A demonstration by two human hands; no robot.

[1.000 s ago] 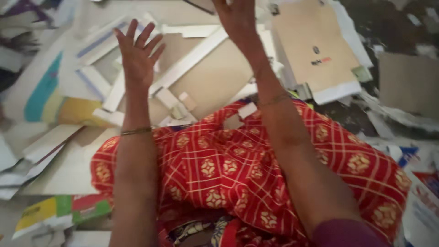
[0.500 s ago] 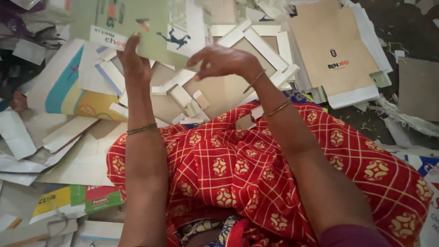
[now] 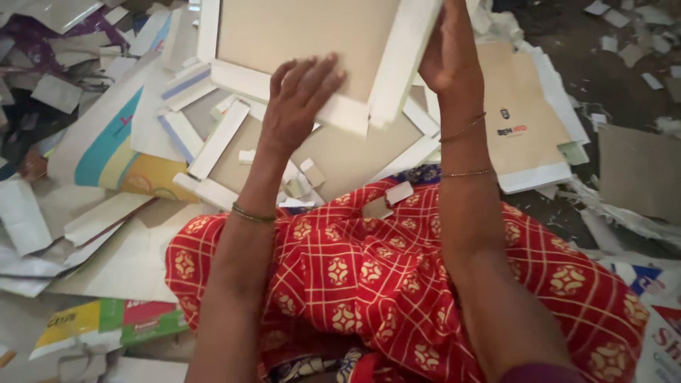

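Raised since the earlier frame, the flat beige cardboard panel with white folded edge strips now fills the top of the view, where half a second ago both your hands were lower, over the pile. Your left hand presses spread fingers against the panel's lower white edge, its grip flat on the board, not curled round it. Your right hand holds the panel's right edge strip, its grip closed on that strip. Beneath the panel a second beige sheet with white strips lies on the floor among small white offcuts. Red patterned cloth covers your lap. Right of your right forearm rests a tan paper envelope.
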